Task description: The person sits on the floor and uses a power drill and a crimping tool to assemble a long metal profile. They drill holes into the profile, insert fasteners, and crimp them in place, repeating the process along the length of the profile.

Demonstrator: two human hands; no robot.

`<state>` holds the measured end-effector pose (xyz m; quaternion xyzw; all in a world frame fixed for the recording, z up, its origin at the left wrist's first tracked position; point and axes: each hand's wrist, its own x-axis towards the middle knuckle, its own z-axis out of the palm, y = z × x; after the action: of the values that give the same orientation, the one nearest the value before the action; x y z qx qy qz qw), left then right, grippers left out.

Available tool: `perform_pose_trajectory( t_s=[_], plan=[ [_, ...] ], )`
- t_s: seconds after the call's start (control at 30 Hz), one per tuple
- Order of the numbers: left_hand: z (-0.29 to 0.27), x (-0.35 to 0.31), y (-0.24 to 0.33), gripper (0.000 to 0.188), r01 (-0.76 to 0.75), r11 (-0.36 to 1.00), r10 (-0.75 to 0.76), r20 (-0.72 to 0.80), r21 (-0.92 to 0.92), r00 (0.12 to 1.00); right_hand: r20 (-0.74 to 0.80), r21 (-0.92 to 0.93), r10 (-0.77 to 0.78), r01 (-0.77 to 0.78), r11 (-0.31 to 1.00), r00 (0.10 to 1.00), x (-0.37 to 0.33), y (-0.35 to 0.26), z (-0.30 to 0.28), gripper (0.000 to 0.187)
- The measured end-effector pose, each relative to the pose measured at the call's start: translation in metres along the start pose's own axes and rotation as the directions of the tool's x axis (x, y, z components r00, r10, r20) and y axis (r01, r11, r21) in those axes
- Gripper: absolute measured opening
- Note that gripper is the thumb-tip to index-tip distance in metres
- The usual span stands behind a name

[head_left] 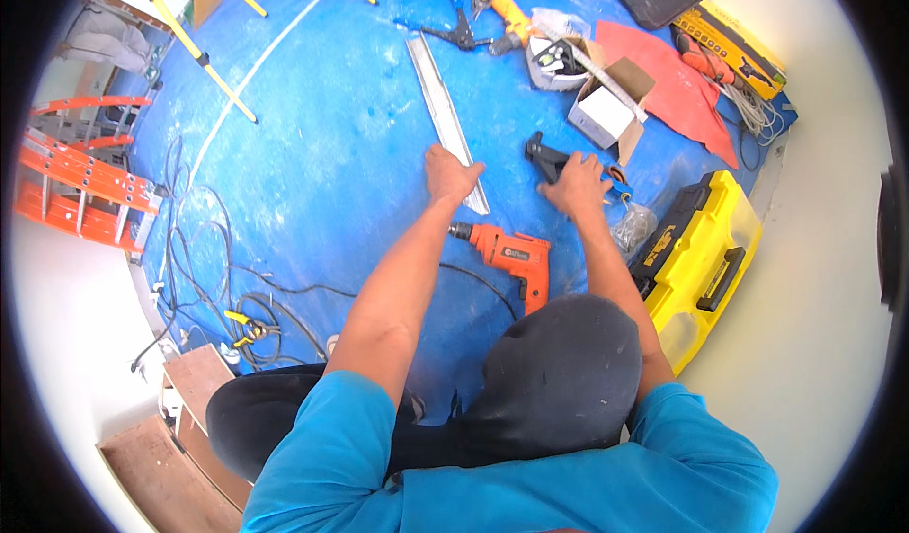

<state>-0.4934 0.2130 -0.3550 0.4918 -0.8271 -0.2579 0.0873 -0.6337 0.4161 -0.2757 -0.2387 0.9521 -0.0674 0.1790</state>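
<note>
1. Nearest me, my knee in dark trousers (559,381) is bent over the blue floor (322,173); just beyond it lies an orange drill (511,254), chuck pointing left, its cord trailing back toward me.
2. My left hand (450,175) presses flat, fingers together, on the near end of a grey metal strip (445,116). The strip's long axis runs straight away from me, tilting slightly left, so nearly all of it lies beyond my fingertips.
3. My right hand (575,185) sits level with the left, well apart from the strip, and rests on a black tool (549,159); whether those fingers are closed round it I cannot tell. The left hand is the nearer to the strip.
4. To the right, a yellow case (701,258) stands shut.
5. Farther off: an open white box (606,112), a red sheet (663,79), pliers (459,31).
</note>
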Motion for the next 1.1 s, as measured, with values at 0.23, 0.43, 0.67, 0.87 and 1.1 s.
perform_pose_trajectory(
  t_s=[0.23,0.43,0.67,0.87,1.1],
  plan=[
    [-0.109,0.070,-0.029,0.053,0.492,0.711,-0.161,0.565,-0.503,0.809,0.034,0.254,-0.093,0.081,0.964,0.995,-0.011,0.000,-0.006,0.096],
    [-0.295,0.048,0.032,0.069,0.118,0.792,0.206,0.445,-0.599,0.871,0.252,0.892,-0.579,0.047,0.450,0.775,0.048,-0.109,-0.130,0.113],
    [-0.409,-0.033,0.128,0.085,-0.290,0.685,0.606,0.303,-0.668,0.735,-0.430,0.793,-0.790,-0.236,-0.562,0.437,0.018,-0.259,-0.324,0.077],
    [-0.405,-0.061,0.127,0.066,0.227,0.442,0.619,0.478,-0.868,0.623,-0.374,0.821,-0.812,-0.247,-0.515,0.448,-0.022,-0.269,-0.335,0.045],
    [-0.383,-0.057,0.137,0.028,-0.067,0.633,0.421,0.270,-0.771,0.866,-0.352,0.893,-0.739,-0.031,-0.449,0.575,-0.049,-0.260,-0.348,0.042]
  ],
)
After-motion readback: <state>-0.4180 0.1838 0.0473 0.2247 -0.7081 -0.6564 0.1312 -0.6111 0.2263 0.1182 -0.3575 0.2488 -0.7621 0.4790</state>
